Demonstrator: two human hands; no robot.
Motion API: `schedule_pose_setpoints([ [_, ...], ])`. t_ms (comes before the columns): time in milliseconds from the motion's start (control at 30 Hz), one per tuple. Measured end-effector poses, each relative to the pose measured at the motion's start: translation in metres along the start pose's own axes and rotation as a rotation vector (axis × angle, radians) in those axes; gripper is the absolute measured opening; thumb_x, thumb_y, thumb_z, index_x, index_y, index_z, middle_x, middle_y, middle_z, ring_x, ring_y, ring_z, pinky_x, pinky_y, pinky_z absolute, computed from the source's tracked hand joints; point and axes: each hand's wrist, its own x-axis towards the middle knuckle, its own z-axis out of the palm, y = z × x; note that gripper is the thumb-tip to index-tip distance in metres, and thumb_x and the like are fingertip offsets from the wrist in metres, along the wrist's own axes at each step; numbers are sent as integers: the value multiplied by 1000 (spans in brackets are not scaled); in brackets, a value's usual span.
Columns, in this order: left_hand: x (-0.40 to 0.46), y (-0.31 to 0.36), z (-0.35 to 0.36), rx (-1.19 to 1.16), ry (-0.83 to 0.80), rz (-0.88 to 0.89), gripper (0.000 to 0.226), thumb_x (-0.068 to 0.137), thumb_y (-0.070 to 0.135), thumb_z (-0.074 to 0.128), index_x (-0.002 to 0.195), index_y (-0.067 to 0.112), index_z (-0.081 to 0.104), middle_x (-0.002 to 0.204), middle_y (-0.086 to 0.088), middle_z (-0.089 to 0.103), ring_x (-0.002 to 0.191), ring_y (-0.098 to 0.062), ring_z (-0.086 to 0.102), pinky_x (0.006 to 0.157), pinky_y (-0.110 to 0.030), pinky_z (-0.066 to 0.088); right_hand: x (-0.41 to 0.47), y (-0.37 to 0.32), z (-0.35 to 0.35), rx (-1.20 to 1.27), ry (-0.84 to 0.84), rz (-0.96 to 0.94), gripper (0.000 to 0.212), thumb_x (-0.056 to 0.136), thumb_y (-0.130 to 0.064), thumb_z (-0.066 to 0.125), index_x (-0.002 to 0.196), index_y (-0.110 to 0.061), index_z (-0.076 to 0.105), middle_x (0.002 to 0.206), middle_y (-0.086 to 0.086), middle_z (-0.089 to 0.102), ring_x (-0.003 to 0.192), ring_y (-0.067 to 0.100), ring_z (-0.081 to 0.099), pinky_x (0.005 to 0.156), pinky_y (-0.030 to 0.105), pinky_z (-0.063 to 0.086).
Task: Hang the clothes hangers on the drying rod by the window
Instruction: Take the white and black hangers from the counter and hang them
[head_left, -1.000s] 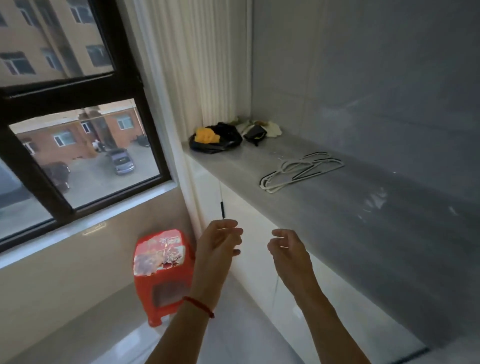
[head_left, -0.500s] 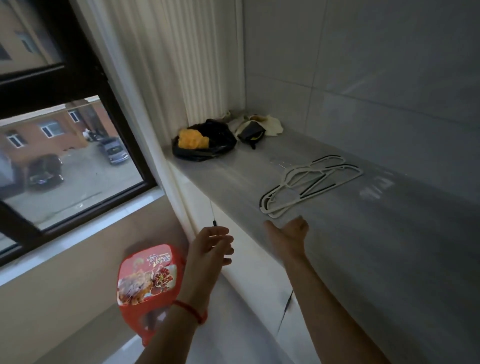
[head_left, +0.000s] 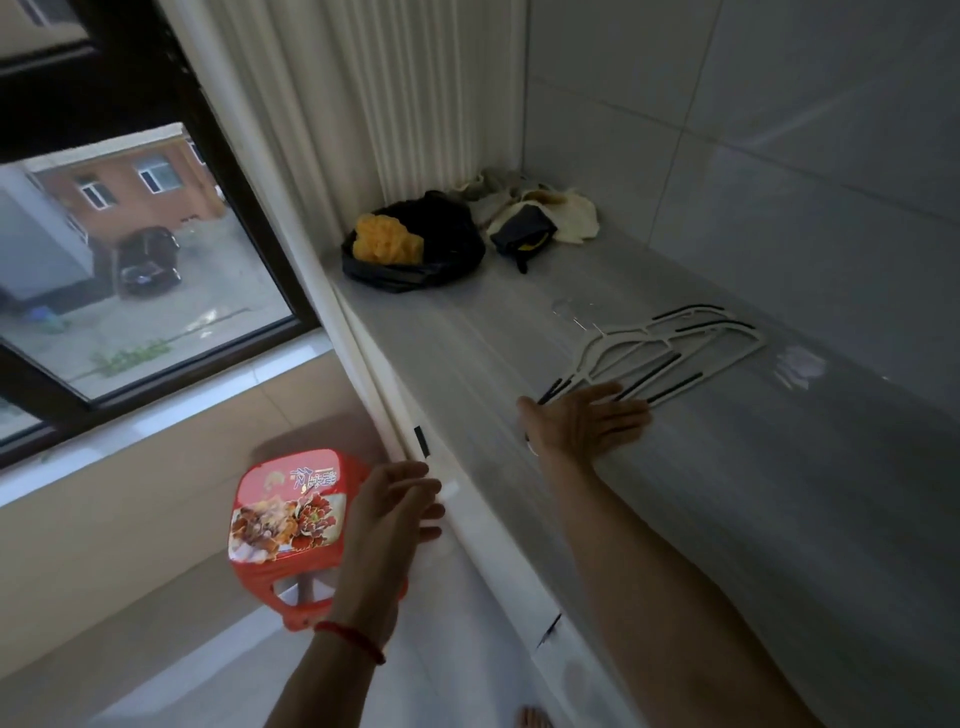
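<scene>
White hangers lie tangled on the countertop at two o'clock, the right hand reaching with fingers straight and apart, left hand loosely spread, so a partial grab could drag some off.

— We see a smooth, glossy counter, pale grey like polished stone, and glossy wall tiles.

— We read the hangers as white plastic with matt black strips; the stool as shiny red plastic; the curtain as ribbed cloth.
</scene>
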Motion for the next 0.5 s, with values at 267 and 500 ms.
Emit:
schedule_pose_setpoints([
  [267, -25, -4, -6, -27, -55, 5, 16, 99, 6, 57, 111, 12, 66, 102, -13, 75, 90, -31, 71, 74, -40, 58, -25, 48, -42, -66, 47, -41, 132, 65, -43, 81, 157, 5, 0, 146, 30, 31, 131, 44, 36, 103, 49, 40],
  [500, -54, -15, -23, -52, -190, -12, 15, 95, 5, 61, 105, 14, 67, 99, -14, 76, 82, -27, 69, 73, -41, 56, -52, 105, -86, 176, -68, 64, 133, 79, -38, 84, 158, -6, -19, 164, 29, 2, 146, 42, 30, 111, 48, 40],
])
